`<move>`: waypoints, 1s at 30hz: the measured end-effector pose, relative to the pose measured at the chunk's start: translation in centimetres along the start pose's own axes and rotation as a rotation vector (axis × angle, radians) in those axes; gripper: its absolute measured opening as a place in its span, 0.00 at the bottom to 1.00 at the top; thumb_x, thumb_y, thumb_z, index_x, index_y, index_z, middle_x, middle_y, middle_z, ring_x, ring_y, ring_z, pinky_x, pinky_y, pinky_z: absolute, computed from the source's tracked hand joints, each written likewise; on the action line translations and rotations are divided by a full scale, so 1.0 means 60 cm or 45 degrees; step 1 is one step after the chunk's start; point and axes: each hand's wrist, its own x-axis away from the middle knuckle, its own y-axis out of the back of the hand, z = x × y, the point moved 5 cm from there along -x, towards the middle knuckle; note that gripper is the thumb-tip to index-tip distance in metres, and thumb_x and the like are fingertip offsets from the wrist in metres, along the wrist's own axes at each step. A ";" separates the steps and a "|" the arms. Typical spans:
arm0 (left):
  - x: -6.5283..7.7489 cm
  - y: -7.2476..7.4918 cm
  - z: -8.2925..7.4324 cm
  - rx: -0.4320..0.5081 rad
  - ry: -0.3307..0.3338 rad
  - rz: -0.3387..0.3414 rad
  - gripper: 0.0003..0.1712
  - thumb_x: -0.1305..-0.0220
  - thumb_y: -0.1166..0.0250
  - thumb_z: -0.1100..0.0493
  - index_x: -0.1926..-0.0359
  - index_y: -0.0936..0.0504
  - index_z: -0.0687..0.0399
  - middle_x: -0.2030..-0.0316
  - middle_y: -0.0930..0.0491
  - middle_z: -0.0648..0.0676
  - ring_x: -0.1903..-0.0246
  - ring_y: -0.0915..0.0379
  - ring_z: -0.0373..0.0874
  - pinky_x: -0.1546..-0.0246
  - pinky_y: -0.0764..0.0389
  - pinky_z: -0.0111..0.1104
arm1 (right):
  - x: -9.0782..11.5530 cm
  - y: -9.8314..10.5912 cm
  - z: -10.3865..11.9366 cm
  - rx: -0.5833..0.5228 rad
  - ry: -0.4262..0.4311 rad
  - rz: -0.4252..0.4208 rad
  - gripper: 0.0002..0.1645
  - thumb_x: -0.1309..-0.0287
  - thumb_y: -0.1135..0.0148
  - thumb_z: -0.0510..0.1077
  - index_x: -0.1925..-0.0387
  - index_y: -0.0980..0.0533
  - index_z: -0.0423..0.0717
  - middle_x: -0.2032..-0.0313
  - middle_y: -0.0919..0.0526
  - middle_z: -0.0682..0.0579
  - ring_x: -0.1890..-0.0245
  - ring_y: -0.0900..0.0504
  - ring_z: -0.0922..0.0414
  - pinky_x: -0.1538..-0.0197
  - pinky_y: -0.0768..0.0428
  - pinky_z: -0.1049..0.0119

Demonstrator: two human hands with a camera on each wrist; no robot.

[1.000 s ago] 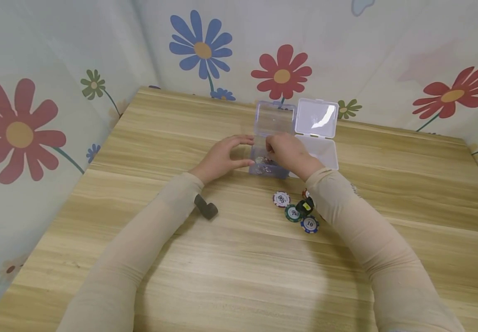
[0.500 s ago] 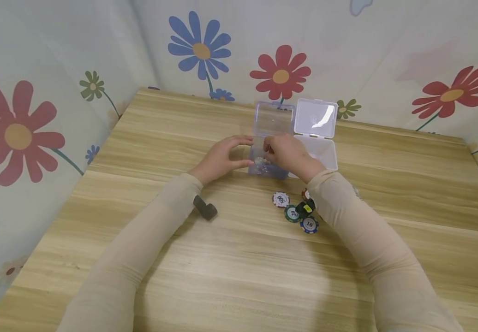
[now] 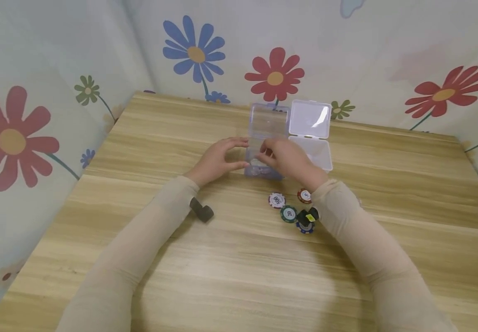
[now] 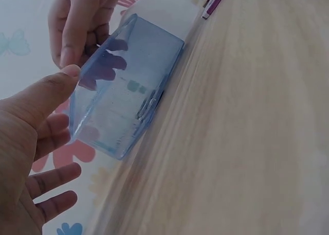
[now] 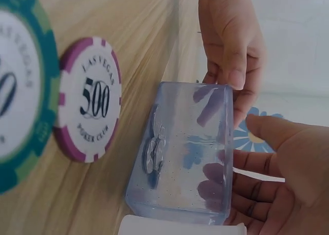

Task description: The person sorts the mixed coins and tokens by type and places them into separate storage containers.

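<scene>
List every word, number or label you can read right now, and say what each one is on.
"LAS VEGAS": purple-edged white chip, above its number.
"500": same chip, middle.
"POKER CLUB": same chip, below the number.
"20": green-edged chip.
"VEGAS": same green-edged chip, right wrist view; its lettering is cut by the frame.
"5", apparently: red-edged chip.
Blue-edged chip: partly covered, number unreadable.
Yellow label: too small to read.

Glare streaks the white lid (image 3: 308, 120); wrist views dim.
</scene>
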 end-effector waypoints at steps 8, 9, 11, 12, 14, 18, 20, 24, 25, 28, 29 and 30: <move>0.001 0.009 -0.013 -0.114 -0.037 -0.059 0.34 0.49 0.36 0.44 0.42 0.31 0.50 0.38 0.34 0.51 0.37 0.41 0.47 0.34 0.44 0.42 | 0.028 0.008 -0.001 -0.050 0.073 -0.078 0.30 0.45 0.47 0.63 0.50 0.28 0.46 0.54 0.23 0.48 0.53 0.25 0.52 0.47 0.26 0.56; 0.002 0.011 -0.015 -0.139 -0.044 -0.072 0.34 0.48 0.36 0.44 0.41 0.31 0.50 0.38 0.34 0.51 0.37 0.41 0.47 0.34 0.44 0.42 | 0.032 0.010 0.000 -0.049 0.084 -0.091 0.31 0.46 0.46 0.63 0.49 0.29 0.46 0.53 0.24 0.47 0.52 0.25 0.52 0.46 0.26 0.56; 0.003 0.015 -0.022 -0.182 -0.062 -0.096 0.35 0.49 0.35 0.44 0.41 0.31 0.50 0.38 0.34 0.51 0.37 0.41 0.48 0.34 0.44 0.42 | 0.037 0.014 -0.001 -0.044 0.098 -0.116 0.32 0.47 0.45 0.64 0.48 0.29 0.46 0.52 0.24 0.48 0.50 0.26 0.52 0.44 0.27 0.56; 0.004 0.016 -0.025 -0.202 -0.076 -0.106 0.35 0.49 0.35 0.44 0.41 0.31 0.50 0.38 0.34 0.52 0.37 0.41 0.48 0.34 0.44 0.43 | 0.040 0.017 -0.002 -0.045 0.102 -0.129 0.33 0.47 0.45 0.64 0.48 0.29 0.46 0.52 0.24 0.47 0.50 0.26 0.52 0.44 0.28 0.56; 0.005 0.017 -0.032 -0.248 -0.101 -0.126 0.35 0.49 0.35 0.43 0.41 0.31 0.51 0.38 0.33 0.53 0.38 0.40 0.50 0.34 0.43 0.44 | 0.045 0.021 -0.005 -0.038 0.097 -0.149 0.33 0.47 0.44 0.64 0.47 0.29 0.46 0.51 0.23 0.47 0.49 0.27 0.51 0.42 0.29 0.56; 0.006 0.018 -0.051 -0.296 -0.176 -0.190 0.35 0.51 0.33 0.45 0.43 0.30 0.53 0.41 0.32 0.57 0.39 0.39 0.52 0.36 0.42 0.47 | 0.056 0.032 -0.014 -0.039 0.079 -0.204 0.34 0.49 0.42 0.62 0.47 0.29 0.45 0.49 0.24 0.46 0.46 0.28 0.50 0.40 0.30 0.55; 0.006 0.016 -0.062 -0.314 -0.225 -0.222 0.34 0.52 0.32 0.46 0.44 0.29 0.54 0.43 0.30 0.58 0.41 0.37 0.53 0.37 0.41 0.47 | 0.061 0.037 -0.021 -0.040 0.077 -0.238 0.34 0.50 0.40 0.62 0.47 0.29 0.46 0.48 0.24 0.46 0.45 0.28 0.49 0.39 0.31 0.55; 0.009 0.007 -0.086 -0.336 -0.324 -0.259 0.34 0.56 0.29 0.48 0.46 0.27 0.55 0.46 0.27 0.58 0.43 0.35 0.52 0.39 0.38 0.47 | 0.075 0.047 -0.038 -0.038 0.074 -0.307 0.33 0.51 0.39 0.59 0.47 0.29 0.45 0.46 0.26 0.44 0.44 0.30 0.48 0.39 0.32 0.52; 0.010 0.005 -0.092 -0.343 -0.352 -0.266 0.34 0.56 0.29 0.48 0.47 0.26 0.55 0.47 0.27 0.58 0.44 0.34 0.51 0.39 0.37 0.46 | 0.078 0.050 -0.043 -0.038 0.068 -0.323 0.33 0.51 0.38 0.59 0.47 0.29 0.45 0.46 0.26 0.44 0.43 0.30 0.47 0.39 0.32 0.52; 0.016 -0.003 -0.115 -0.333 -0.443 -0.278 0.32 0.57 0.29 0.47 0.51 0.24 0.56 0.49 0.25 0.57 0.47 0.32 0.50 0.42 0.34 0.43 | 0.090 0.056 -0.059 -0.039 0.032 -0.344 0.34 0.50 0.38 0.58 0.46 0.30 0.43 0.45 0.27 0.43 0.43 0.30 0.47 0.40 0.32 0.51; 0.018 -0.006 -0.124 -0.324 -0.477 -0.279 0.31 0.57 0.29 0.47 0.52 0.23 0.56 0.50 0.24 0.57 0.48 0.31 0.49 0.42 0.33 0.42 | 0.093 0.057 -0.065 -0.042 0.018 -0.344 0.35 0.50 0.39 0.58 0.45 0.31 0.42 0.45 0.27 0.42 0.43 0.31 0.46 0.40 0.32 0.51; 0.020 -0.008 -0.133 -0.311 -0.506 -0.275 0.30 0.56 0.29 0.47 0.53 0.23 0.56 0.51 0.24 0.56 0.49 0.30 0.48 0.43 0.32 0.41 | 0.097 0.058 -0.071 -0.051 -0.001 -0.343 0.35 0.50 0.39 0.58 0.45 0.31 0.41 0.45 0.28 0.42 0.43 0.31 0.46 0.40 0.31 0.50</move>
